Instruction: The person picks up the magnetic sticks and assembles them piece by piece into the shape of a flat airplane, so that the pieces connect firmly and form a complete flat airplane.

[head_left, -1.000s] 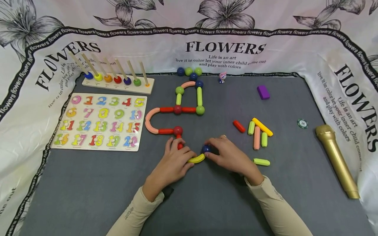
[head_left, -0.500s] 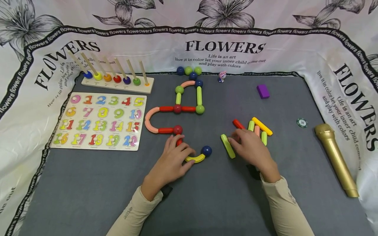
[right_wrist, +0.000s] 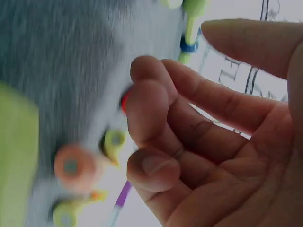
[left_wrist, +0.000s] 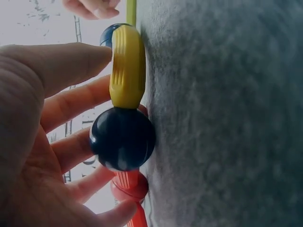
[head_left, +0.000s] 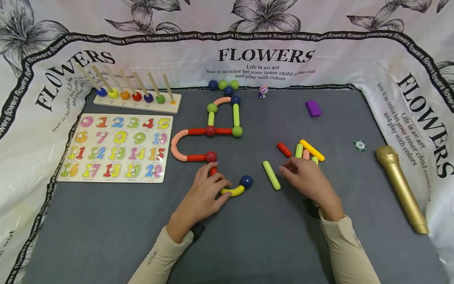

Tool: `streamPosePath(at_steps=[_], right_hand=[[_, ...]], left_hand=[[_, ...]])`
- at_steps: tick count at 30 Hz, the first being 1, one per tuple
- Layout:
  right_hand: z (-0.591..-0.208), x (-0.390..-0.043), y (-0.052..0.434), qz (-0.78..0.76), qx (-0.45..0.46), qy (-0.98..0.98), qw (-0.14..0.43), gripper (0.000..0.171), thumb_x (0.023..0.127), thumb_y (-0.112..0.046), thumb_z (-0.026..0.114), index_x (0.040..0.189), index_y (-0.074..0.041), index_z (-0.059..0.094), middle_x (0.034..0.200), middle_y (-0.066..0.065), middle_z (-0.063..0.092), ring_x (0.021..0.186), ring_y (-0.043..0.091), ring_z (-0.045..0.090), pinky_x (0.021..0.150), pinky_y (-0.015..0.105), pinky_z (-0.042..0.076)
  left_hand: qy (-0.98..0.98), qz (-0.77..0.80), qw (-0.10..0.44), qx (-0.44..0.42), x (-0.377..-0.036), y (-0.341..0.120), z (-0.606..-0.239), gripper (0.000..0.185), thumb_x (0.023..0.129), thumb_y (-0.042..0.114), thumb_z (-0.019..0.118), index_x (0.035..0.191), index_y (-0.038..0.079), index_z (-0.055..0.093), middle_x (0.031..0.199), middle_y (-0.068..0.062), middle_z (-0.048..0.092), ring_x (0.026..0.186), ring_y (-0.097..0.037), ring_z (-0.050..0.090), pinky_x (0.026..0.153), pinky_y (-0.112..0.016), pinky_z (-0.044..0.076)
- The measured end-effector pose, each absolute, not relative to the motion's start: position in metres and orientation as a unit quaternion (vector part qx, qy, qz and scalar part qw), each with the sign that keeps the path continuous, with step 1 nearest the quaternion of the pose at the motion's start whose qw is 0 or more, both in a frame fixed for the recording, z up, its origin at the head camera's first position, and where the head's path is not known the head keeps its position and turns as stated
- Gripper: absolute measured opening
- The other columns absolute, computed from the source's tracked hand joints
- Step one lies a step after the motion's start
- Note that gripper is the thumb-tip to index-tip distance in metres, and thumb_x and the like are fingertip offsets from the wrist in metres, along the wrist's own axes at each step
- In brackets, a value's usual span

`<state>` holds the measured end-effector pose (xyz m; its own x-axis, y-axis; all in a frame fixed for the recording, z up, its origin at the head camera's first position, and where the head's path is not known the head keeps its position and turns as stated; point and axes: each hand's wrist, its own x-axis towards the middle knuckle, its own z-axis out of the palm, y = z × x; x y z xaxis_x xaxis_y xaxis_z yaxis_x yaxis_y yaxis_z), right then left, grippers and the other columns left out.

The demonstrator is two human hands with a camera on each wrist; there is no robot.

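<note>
In the head view my left hand (head_left: 200,193) pinches a yellow curved magnetic stick (head_left: 232,192) between thumb and fingers. One blue ball (head_left: 246,181) sits at the stick's right end. The left wrist view shows another blue ball (left_wrist: 123,139) joining its other end to a red stick (left_wrist: 127,179); in the head view that ball is hidden under my hand. A red ball (head_left: 211,156) links this red stick to the longer chain. My right hand (head_left: 310,183) holds nothing, fingers loosely bent, just right of a green stick (head_left: 271,175) lying on the table.
Loose sticks, including a red one (head_left: 284,150) and a yellow one (head_left: 312,150), lie beyond my right hand. A number board (head_left: 115,148) and peg stand (head_left: 136,103) are at left. A purple block (head_left: 313,109), poker chip (head_left: 360,145) and gold microphone (head_left: 402,189) are at right.
My right hand has let go of the blue ball at the yellow stick's end and moved right. The green stick was shifted left, and the hand has come off it. My left hand has stayed.
</note>
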<state>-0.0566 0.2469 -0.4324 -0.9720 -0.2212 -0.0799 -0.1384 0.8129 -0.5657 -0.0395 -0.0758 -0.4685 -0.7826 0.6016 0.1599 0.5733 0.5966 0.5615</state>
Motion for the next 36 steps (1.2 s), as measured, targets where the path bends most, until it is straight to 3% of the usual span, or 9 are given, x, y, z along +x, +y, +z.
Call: streamPosePath(at_steps=[7,14,20,36], right_hand=[[-0.441,-0.068,0.219,-0.294,-0.119,0.941,0.115,0.021,0.098,-0.016,0.077,0.082,-0.008,0.066,0.065,-0.003,0.055,0.054,0.012,0.046,0.053,0.030,0.038],[-0.440,-0.092,0.193,-0.386,-0.070,0.913,0.109,0.018,0.100,-0.018,0.073,0.093,-0.002,0.070,0.072,0.004,0.065,0.056,0.019,0.054,0.055,0.033,0.043],[-0.451,-0.093,0.172,-0.431,-0.081,0.887,0.146,0.018,0.102,-0.018,0.074,0.095,-0.002,0.073,0.074,0.004,0.070,0.059,0.019,0.062,0.055,0.032,0.049],[-0.460,-0.080,0.164,-0.415,-0.089,0.892,0.158,0.020,0.102,-0.018,0.071,0.086,-0.006,0.069,0.063,0.000,0.056,0.053,0.015,0.050,0.052,0.029,0.040]], left_hand=[[0.892,0.278,0.029,0.355,-0.038,-0.071,-0.470,0.022,0.096,0.022,0.084,0.116,0.014,0.081,0.111,-0.005,0.069,0.142,-0.044,0.043,0.117,-0.069,0.029],[0.892,0.272,0.028,0.359,-0.037,-0.072,-0.472,0.018,0.096,0.020,0.085,0.112,0.014,0.079,0.113,-0.005,0.068,0.138,-0.041,0.047,0.115,-0.062,0.036],[0.888,0.264,0.034,0.375,-0.038,-0.072,-0.473,0.019,0.096,0.022,0.084,0.113,0.014,0.080,0.116,-0.005,0.069,0.138,-0.040,0.047,0.114,-0.061,0.038],[0.885,0.276,0.054,0.370,-0.035,-0.076,-0.469,0.014,0.094,0.021,0.085,0.105,0.016,0.078,0.120,-0.006,0.066,0.141,-0.039,0.045,0.113,-0.060,0.039]])
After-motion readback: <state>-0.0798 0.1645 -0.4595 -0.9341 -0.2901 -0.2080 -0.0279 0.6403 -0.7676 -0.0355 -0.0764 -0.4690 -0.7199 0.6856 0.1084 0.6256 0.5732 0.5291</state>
